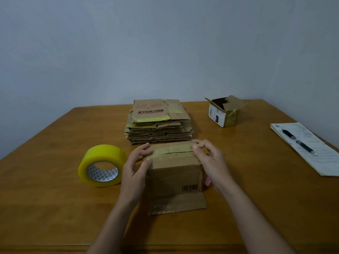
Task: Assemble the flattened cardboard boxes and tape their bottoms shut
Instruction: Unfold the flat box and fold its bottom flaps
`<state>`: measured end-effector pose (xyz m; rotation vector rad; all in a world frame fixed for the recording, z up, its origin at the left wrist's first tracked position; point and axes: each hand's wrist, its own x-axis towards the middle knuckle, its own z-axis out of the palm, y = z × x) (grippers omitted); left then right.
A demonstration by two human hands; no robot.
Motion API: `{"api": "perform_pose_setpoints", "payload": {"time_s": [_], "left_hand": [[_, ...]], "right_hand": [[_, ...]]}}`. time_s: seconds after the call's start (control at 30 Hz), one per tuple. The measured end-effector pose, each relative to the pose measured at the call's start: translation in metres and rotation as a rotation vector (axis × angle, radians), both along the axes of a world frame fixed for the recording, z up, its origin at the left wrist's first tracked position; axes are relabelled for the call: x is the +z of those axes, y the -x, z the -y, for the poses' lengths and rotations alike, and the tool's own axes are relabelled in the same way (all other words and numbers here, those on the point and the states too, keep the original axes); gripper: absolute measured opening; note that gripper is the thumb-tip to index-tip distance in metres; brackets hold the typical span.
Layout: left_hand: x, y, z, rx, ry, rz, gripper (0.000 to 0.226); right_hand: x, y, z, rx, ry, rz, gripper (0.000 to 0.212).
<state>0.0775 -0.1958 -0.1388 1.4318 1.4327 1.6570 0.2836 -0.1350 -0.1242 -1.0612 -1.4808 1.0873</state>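
On a wooden desk (55, 208), a roll of yellow tape (102, 165) lay just left of the work, a stack of flattened cardboard boxes (158, 123) sat behind it, an assembled box (224, 111) with open flaps stood at the far right, and a pen (299, 142) rested on a notepad (315, 153) by the right edge. At the centre, near the stack, a worn brown box (174, 173) bearing a barcode stood with one flap spread toward the camera and old tape across its top seam. The left hand (136, 165) gripped its left top corner and the right hand (209, 157) pinched its right top edge.
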Motion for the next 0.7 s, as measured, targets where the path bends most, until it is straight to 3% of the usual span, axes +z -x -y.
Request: {"api": "perform_pose_setpoints", "payload": {"time_s": [0.2, 0.4, 0.7], "left_hand": [[0.002, 0.002, 0.002, -0.017, -0.009, 0.009, 0.035], [0.000, 0.007, 0.000, -0.036, -0.049, 0.053, 0.020], [-0.005, 0.011, 0.000, -0.073, -0.043, 0.070, 0.040]], "right_hand": [[0.000, 0.003, -0.004, -0.037, 0.064, -0.076, 0.015], [-0.003, 0.005, -0.002, -0.022, 0.098, -0.199, 0.015], [-0.010, -0.003, -0.006, 0.024, 0.113, -0.180, 0.014]]}}
